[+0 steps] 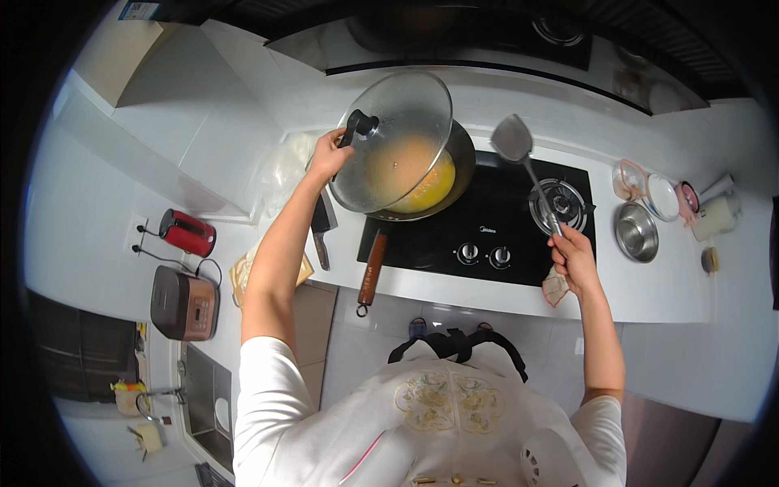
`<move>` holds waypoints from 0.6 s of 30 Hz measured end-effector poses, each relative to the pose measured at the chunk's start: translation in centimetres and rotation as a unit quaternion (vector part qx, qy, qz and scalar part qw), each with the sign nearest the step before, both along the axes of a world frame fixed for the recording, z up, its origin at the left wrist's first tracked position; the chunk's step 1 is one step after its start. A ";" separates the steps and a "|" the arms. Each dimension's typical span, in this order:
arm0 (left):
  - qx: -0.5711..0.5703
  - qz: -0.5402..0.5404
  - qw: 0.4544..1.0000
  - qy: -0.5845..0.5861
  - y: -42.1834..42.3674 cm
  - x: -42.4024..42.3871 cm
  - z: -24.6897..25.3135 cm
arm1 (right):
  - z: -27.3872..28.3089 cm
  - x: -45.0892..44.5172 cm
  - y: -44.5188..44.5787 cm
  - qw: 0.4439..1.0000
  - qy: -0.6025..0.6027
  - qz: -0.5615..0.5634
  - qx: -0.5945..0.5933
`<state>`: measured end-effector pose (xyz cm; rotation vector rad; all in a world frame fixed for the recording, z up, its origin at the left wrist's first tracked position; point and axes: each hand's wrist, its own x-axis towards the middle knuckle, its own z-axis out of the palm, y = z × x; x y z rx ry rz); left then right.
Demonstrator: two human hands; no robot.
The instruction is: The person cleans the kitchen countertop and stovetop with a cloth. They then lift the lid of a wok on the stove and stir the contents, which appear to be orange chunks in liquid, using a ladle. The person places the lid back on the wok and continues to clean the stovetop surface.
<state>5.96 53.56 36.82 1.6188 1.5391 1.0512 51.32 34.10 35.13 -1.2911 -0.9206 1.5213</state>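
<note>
My left hand (331, 155) grips the black knob handle of a clear glass pan lid (401, 100), which is tilted up over the left part of a wok (464, 149). Yellow-orange liquid food (435, 185) shows in the wok, partly seen through the misted glass. The wok's brown wooden handle (372, 268) points toward me over the counter edge. In my right hand (575, 259) is the handle of a metal spatula (512, 139); its blade is raised above the back of the black gas hob (487, 201), apart from the wok.
A cleaver (322, 228) lies left of the hob, near a plastic bag (280, 170) and a wooden board (304, 268). Red kettle (187, 232) and rice cooker (185, 303) stand farther left. On the right are a bare burner (560, 204), cloth (555, 286), steel bowl (636, 231) and white plate (663, 196).
</note>
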 end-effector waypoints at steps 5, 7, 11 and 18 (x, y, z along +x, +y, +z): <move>-0.031 -0.036 0.987 -0.153 -0.3 -3.0 1.0 | 1.8 -7.2 1.1 0.996 -0.089 0.014 0.025; -0.021 -0.051 0.981 -0.184 -0.5 -4.1 1.1 | 1.8 -8.9 1.6 0.990 -0.131 0.038 0.035; -0.041 -0.067 0.967 -0.242 -1.5 -6.5 1.1 | 2.1 -12.0 2.7 0.970 -0.227 0.068 0.057; -0.050 -0.073 0.912 -0.402 -3.8 -8.0 0.7 | 2.2 -15.4 3.7 0.914 -0.380 0.076 0.121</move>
